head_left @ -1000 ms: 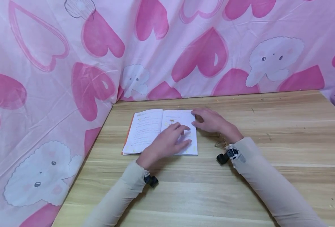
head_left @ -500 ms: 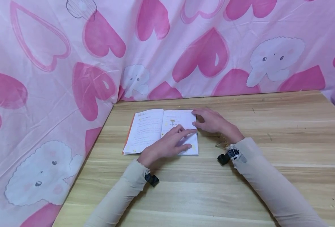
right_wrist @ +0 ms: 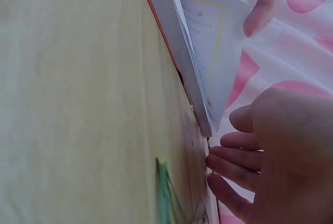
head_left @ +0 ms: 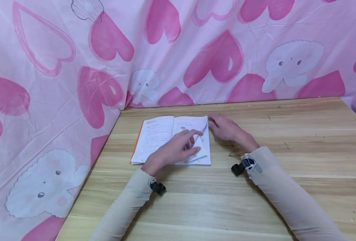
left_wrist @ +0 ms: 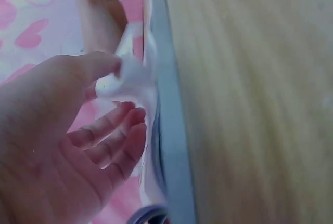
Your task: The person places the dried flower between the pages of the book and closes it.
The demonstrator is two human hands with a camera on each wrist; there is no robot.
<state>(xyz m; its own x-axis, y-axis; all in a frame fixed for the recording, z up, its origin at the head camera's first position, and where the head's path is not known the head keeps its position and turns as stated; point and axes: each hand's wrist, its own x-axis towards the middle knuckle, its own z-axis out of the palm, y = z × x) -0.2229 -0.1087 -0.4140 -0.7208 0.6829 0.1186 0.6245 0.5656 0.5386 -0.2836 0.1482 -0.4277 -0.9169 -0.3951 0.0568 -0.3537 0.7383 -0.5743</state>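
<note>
An open book (head_left: 154, 137) lies on the wooden table, printed pages up, an orange cover edge showing at its left. My left hand (head_left: 176, 147) is over its right half, thumb and index finger at the raised right-hand page (head_left: 202, 150), which bends up and leftward. The left wrist view shows the curled page (left_wrist: 132, 81) by the thumb, the other fingers loosely bent. My right hand (head_left: 226, 129) rests beside the book's upper right corner, its fingers (right_wrist: 234, 161) relaxed and holding nothing; the right wrist view shows them apart from the lifted page (right_wrist: 208, 42).
Thin dried stems (head_left: 235, 152) lie under the right wrist, one green stem (right_wrist: 164, 187) showing in the right wrist view. Small bits of plant are scattered over the table (head_left: 301, 167). A pink heart-patterned cloth (head_left: 214, 57) hangs behind and at the left.
My left index finger reached to the book's right edge, then drew back left as the right-hand page lifted and bent. My right fingers have moved slightly off the page edge.
</note>
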